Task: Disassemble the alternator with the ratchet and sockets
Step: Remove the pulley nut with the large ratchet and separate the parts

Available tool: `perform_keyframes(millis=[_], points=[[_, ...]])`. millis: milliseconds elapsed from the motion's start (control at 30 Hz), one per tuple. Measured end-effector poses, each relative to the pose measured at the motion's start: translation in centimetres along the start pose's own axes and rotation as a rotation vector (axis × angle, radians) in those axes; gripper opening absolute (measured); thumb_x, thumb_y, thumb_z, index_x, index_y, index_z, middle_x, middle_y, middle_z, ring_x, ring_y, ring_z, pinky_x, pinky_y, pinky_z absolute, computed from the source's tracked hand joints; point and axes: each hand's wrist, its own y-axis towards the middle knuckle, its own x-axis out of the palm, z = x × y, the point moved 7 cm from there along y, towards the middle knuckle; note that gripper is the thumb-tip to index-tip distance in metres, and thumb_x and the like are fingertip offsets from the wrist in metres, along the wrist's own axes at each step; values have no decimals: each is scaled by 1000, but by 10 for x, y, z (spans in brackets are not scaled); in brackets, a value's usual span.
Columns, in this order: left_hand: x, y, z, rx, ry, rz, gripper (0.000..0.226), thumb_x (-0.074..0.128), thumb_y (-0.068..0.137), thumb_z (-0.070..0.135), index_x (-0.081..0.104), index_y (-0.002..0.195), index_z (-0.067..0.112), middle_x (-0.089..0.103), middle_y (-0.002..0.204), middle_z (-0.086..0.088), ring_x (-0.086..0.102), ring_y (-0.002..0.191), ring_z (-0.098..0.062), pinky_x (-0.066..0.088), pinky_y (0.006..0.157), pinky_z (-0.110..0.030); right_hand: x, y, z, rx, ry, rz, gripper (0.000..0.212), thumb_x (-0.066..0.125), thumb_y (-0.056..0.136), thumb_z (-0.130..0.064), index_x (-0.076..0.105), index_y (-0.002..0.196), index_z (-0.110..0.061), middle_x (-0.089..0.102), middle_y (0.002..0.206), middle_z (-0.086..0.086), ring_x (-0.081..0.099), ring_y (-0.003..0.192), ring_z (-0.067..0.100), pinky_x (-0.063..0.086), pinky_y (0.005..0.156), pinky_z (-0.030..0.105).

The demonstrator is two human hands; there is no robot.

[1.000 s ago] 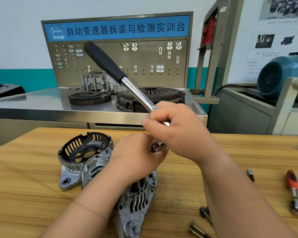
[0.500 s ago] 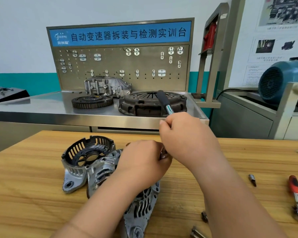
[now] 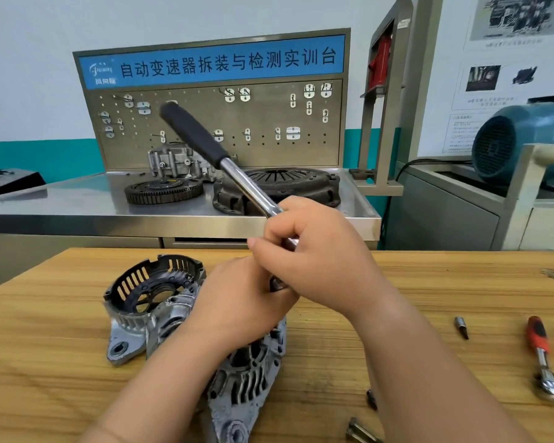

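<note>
Left of centre, a slotted end housing (image 3: 151, 292) lies on the wooden bench (image 3: 45, 362), already separated and touching the main body beside it. We read this as the first stage of the teardown completed.

The alternator (image 3: 247, 375) stands next to it, near the front edge of the bench, its vented casing facing us. The left hand (image 3: 240, 302) covers its upper part with fingers curled down over it, apparently gripping it to hold it steady. The fingertips themselves are hidden.

The ratchet (image 3: 205, 145) rises from between the two hands, its black grip tilted up and to the left. A dark socket (image 3: 277, 284) shows just below the right hand (image 3: 317, 260). What it is seated on we cannot tell. The right hand's fingers are clenched around the bright shank close to the head, not around the grip. We judge that a fastener on top of the body is being worked, so the core of the unit is not yet opened.

To the right, loose bolts (image 3: 360, 431) lie on the bench near the front edge, which suggests the housing bolts are out. Further right lie a small bit (image 3: 461, 327) and a red-handled ratchet (image 3: 539, 350), both untouched. The top fastener and the internal parts appear to be the work left.
</note>
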Motion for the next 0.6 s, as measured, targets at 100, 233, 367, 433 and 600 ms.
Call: perform_keyframes(millis=[100, 233, 367, 433, 600], points=[[0, 0, 3, 21, -22, 0, 11, 32, 61, 39, 34, 53, 31, 43, 41, 8, 36, 41, -5, 21, 41, -22, -1, -2, -5, -62, 32, -15, 37, 67, 83, -21, 50, 51, -12, 41, 64, 1, 44, 63, 16, 44, 59, 42], [1, 0, 4, 3, 45, -7, 11, 29, 62, 32, 32, 54, 26, 38, 44, 8, 35, 41, -5, 19, 40, -23, 2, -3, -8, -47, -65, 9, 42, 60, 90, -36, 55, 59, -9, 53, 63, 4, 49, 71, 15, 46, 63, 41], [5, 0, -1, -30, 141, -38, 22, 35, 68, 28, 31, 49, 17, 35, 40, 1, 29, 39, -11, 15, 39, -23, 3, -3, -1, 110, -186, 48, 43, 50, 94, -42, 46, 58, -17, 51, 61, -1, 54, 68, 18, 47, 61, 35], [7, 1, -3, -50, 152, -41, 25, 35, 69, 29, 31, 48, 16, 36, 41, 0, 30, 40, -12, 16, 39, -25, 4, -4, 6, 194, -251, 42, 41, 46, 95, -40, 41, 59, -21, 53, 65, -2, 57, 71, 23, 46, 61, 34], [11, 0, 1, -47, 94, -26, 36, 50, 77, 36, 45, 43, 23, 43, 36, 6, 25, 37, -17, 15, 40, -27, -2, -5, 25, 293, -192, 6, 37, 46, 96, -36, 51, 64, -18, 51, 56, -5, 56, 63, 17, 40, 53, 28]])
